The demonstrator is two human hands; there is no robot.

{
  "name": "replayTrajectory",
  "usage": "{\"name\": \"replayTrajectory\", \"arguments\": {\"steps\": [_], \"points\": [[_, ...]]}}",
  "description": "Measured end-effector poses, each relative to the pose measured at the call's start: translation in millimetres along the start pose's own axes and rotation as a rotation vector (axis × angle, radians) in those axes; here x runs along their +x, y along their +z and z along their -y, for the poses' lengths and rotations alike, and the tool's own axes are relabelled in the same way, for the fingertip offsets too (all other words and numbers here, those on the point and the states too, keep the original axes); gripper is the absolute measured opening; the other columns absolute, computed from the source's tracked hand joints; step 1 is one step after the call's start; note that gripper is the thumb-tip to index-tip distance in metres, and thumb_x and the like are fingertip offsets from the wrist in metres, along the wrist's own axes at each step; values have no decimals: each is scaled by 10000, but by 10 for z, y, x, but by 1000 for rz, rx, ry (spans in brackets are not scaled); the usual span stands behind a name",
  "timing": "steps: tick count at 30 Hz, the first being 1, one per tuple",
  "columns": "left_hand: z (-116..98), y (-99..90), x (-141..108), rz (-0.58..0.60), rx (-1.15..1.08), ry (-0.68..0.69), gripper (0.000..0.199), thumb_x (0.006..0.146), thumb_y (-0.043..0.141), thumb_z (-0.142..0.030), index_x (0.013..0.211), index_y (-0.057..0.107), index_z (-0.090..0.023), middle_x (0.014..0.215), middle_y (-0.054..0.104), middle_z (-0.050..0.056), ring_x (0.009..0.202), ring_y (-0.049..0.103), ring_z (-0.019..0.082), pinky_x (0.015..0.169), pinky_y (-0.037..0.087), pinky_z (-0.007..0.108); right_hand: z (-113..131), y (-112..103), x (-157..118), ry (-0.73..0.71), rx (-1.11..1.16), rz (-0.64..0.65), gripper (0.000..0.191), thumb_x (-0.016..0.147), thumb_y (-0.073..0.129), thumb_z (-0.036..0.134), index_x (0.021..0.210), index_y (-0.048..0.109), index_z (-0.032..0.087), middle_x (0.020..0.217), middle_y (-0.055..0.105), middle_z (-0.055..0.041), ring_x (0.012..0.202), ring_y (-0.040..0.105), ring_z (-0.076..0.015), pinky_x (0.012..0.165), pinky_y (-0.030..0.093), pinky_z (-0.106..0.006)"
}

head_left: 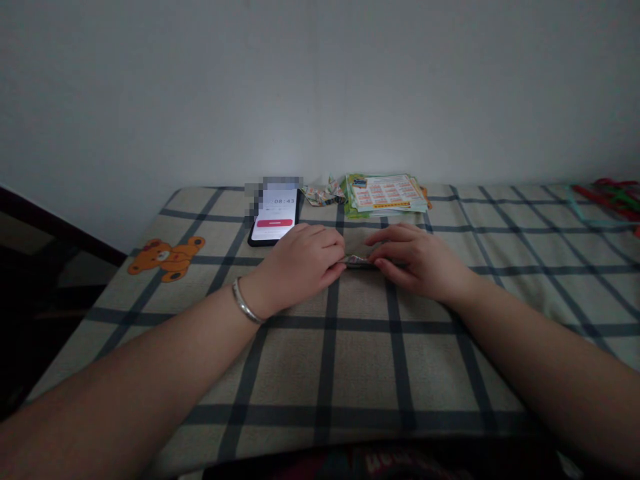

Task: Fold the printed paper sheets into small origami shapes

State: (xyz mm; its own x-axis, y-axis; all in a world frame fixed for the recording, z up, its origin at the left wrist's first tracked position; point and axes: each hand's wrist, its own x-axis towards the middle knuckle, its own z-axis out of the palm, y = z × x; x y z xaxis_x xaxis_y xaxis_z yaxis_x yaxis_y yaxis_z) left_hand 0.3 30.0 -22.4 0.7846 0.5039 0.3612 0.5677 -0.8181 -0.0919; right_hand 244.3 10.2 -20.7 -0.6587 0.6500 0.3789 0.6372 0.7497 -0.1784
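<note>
A narrow piece of folded printed paper (357,261) lies low over the checked cloth, between my two hands. My left hand (313,257), with a silver bangle at its wrist, pinches the paper's left end between thumb and curled fingers. At the other end, the thumb and index finger of my right hand (413,257) close on the paper, while its other fingers arch above. Both ends of the paper are hidden by my fingertips. Just beyond the hands lies a crumpled or folded printed paper piece (324,193).
A phone (274,217) showing a timer lies behind my left hand. Printed sheets (385,193) are stacked near the wall. A bear figure (167,258) is at the left of the checked tablecloth (295,373). Red and green items (617,200) sit at the far right.
</note>
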Motion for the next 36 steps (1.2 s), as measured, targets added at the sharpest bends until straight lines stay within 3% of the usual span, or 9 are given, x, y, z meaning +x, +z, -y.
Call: {"name": "replayTrajectory", "arguments": {"steps": [5,12,17,21,25,36], "points": [[0,10,0,4,-2,-10,115,865,626,-246,884,662,-138,969,661,49,896,602,217,755,455,355,-18,41,1,40,-13,31,184,859,653,361,921,709,197,1143,684,-78,1017,624,-259,866,515,-406],[-20,-8,-10,-24,31,24,85,860,631,-247,874,652,-166,986,652,43,928,574,230,797,444,382,-31,90,0,49,-24,5,88,869,623,239,876,705,207,1131,679,-74,987,640,-234,831,515,-373],[-38,-4,-18,0,21,46,66,880,603,-217,892,638,-163,1009,632,52,947,567,221,821,470,367,6,73,3,56,3,-6,121,874,630,299,859,702,203,1124,678,-76,966,645,-227,809,513,-357],[-34,-3,-16,43,-3,48,67,881,600,-208,891,626,-147,1018,629,67,965,577,222,838,493,363,11,55,8,97,80,11,166,926,537,278,901,678,194,1035,680,-77,929,634,-205,796,504,-334],[-26,-7,-19,68,-6,50,73,884,604,-215,905,622,-147,1017,630,69,963,580,224,846,500,371,-14,69,6,163,44,8,155,841,637,279,966,640,188,937,663,-70,884,606,-224,787,488,-359],[-74,-41,3,29,-70,9,145,918,570,-274,880,617,-143,958,639,70,905,598,210,788,490,333,-3,79,33,62,20,53,133,862,638,290,944,674,192,970,664,-81,929,584,-237,814,476,-373]]}}
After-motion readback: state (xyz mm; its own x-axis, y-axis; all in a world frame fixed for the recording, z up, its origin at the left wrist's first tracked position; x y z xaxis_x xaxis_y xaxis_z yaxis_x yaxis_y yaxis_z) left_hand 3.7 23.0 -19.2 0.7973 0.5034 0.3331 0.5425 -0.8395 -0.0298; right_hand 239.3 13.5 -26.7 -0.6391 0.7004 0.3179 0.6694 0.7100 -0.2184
